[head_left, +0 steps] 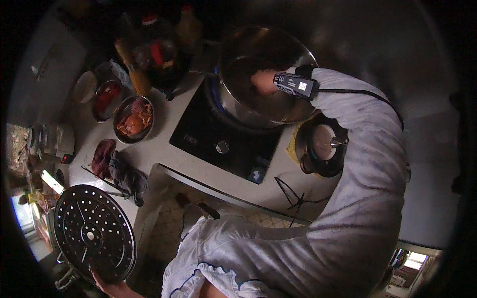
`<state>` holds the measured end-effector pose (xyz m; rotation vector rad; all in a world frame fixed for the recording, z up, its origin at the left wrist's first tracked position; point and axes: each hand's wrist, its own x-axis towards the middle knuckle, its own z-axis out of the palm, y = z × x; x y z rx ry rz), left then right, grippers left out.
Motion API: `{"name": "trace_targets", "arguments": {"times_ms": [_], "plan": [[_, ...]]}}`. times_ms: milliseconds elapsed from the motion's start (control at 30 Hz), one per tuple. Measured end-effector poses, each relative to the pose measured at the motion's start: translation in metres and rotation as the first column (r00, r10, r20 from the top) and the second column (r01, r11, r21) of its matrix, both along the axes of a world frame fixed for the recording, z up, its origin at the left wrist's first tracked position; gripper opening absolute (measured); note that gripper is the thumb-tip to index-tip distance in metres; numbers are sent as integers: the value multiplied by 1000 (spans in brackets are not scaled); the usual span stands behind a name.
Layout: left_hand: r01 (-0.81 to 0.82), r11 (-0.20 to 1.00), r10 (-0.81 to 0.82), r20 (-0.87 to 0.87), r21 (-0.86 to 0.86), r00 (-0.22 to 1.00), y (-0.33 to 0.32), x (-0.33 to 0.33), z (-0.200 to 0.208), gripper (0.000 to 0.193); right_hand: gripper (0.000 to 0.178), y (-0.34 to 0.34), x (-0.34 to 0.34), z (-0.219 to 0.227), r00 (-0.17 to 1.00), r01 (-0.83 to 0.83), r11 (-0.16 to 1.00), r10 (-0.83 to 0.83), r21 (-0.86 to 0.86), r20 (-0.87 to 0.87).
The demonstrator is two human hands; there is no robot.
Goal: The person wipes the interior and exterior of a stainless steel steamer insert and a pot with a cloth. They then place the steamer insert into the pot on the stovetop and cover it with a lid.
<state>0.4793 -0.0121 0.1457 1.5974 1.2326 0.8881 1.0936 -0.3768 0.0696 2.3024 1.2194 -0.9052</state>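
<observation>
At the lower left, my left hand [107, 286] grips the near edge of a round dark steamer plate [107, 213] dotted with holes. The plate is tilted up beside the counter, and some of my fingers are hidden behind it. My right hand [264, 82] reaches down into a large, deep metal pot [293, 47]. Its fingers fade into the dark interior, so I cannot make out what they touch. Beneath the pot is a black cooktop [198, 131] with a round knob. Blue light shows at the pot's left side.
Left of the cooktop stand a bowl of raw-looking meat [135, 121], a dish of red food [106, 101] and a white bowl [85, 87]. Crumpled dark cloths [121, 166] lie nearer. A dark pan [320, 166] sits under my right arm, near a looped black cable [295, 198].
</observation>
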Motion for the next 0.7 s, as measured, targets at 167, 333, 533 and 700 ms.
{"name": "trace_targets", "arguments": {"times_ms": [167,333,533,700], "plan": [[52,999,-52,16,-4,999,5,12,-2,44,32,-13,30,3,994,105,992,-103,64,-34],[120,993,-120,40,-1,992,16,14,-3,44,33,-42,76,-2,965,108,987,-75,-122,252],[266,961,-266,-17,71,964,21,14,1,45,30,-35,70,42,941,308,951,-300,-30,154],[340,940,-326,224,-25,918,13,27,13,49,21,-7,51,80,998,-43,982,33,184,53]]}}
